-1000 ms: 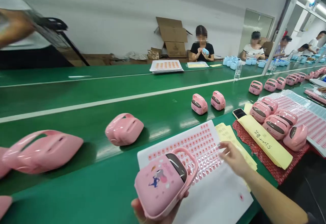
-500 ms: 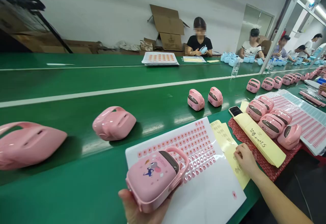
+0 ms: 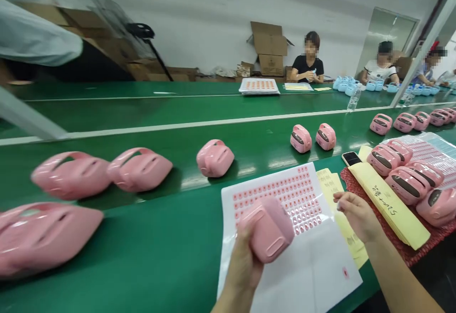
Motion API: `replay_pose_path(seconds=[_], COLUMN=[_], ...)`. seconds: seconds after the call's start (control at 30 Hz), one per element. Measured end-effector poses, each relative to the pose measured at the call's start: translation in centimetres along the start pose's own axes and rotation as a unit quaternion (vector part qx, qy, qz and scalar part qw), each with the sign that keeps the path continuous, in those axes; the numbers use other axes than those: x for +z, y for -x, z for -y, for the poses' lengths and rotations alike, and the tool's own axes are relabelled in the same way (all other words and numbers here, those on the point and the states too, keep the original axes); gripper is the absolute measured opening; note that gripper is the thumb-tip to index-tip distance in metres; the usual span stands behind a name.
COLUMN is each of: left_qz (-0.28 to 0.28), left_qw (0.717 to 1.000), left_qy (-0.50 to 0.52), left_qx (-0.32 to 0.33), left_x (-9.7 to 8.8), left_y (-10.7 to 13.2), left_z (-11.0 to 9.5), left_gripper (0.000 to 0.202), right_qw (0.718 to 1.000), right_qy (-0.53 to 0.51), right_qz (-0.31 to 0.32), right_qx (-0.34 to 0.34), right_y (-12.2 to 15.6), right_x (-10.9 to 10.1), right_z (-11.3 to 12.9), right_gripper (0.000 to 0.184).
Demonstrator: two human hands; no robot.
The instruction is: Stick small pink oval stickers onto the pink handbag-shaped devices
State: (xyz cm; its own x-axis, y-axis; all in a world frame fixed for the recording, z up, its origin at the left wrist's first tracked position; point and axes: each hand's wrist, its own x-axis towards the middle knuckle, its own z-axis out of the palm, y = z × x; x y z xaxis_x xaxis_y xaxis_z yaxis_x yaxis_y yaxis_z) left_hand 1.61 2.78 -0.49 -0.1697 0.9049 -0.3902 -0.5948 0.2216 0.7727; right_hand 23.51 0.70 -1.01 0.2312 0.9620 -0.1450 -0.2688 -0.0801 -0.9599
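Observation:
My left hand point(image 3: 244, 260) grips a pink toy camera point(image 3: 269, 227), turned so its plain back and a slot face me. It hovers over a white sheet of small pink stickers point(image 3: 285, 199) lying on the green conveyor table point(image 3: 149, 237). My right hand point(image 3: 356, 213) is raised just right of that sheet, over a stack of yellow paper strips point(image 3: 331, 187), fingers curled together in a pinch; whatever sits between the fingertips is too small to name.
Several pink cameras lie along the belt at left point(image 3: 138, 168) and middle point(image 3: 313, 137). More rest on a red mat point(image 3: 406, 180) at right beside a phone point(image 3: 351, 158). Other people sit across the line with blue cameras point(image 3: 344, 85). A sleeve point(image 3: 35, 37) shows top left.
My left hand turned the pink camera over, so its printed front no longer shows. My right hand lifted off the yellow strips. The view swung left, bringing more pink cameras in.

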Motion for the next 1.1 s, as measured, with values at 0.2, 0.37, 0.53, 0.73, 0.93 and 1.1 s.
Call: replay_pose_path(seconds=[0.2,0.37,0.53,0.73,0.93,1.1], left_qz=[0.011,0.004,-0.007,-0.021,-0.025,-0.027], left_qw=[0.999,0.998,0.997,0.996,0.996,0.996], left_qy=[0.015,0.037,0.049,0.063,0.065,0.062], left_qx=[0.044,0.045,0.052,0.058,0.056,0.057], left_x=[0.8,0.8,1.0,1.1,1.1,1.0], left_y=[0.9,1.3,1.6,1.6,1.7,1.7], left_z=[2.0,1.9,1.8,2.0,2.0,2.2], left_gripper=[0.060,0.073,0.072,0.067,0.064,0.060], right_qw=[0.986,0.974,0.979,0.982,0.981,0.955], right_qy=[0.096,0.147,0.127,0.112,0.133,0.206], right_qz=[0.139,0.167,0.153,0.144,0.089,0.057], right_qx=[-0.012,-0.032,-0.034,-0.047,-0.110,-0.208], right_y=[0.2,-0.3,-0.5,-0.2,0.5,1.4], right_x=[8.2,8.6,8.5,8.7,9.4,9.9], right_z=[0.2,-1.2,-2.4,-2.7,-2.2,-2.7], right_gripper=[0.023,0.017,0.017,0.015,0.017,0.012])
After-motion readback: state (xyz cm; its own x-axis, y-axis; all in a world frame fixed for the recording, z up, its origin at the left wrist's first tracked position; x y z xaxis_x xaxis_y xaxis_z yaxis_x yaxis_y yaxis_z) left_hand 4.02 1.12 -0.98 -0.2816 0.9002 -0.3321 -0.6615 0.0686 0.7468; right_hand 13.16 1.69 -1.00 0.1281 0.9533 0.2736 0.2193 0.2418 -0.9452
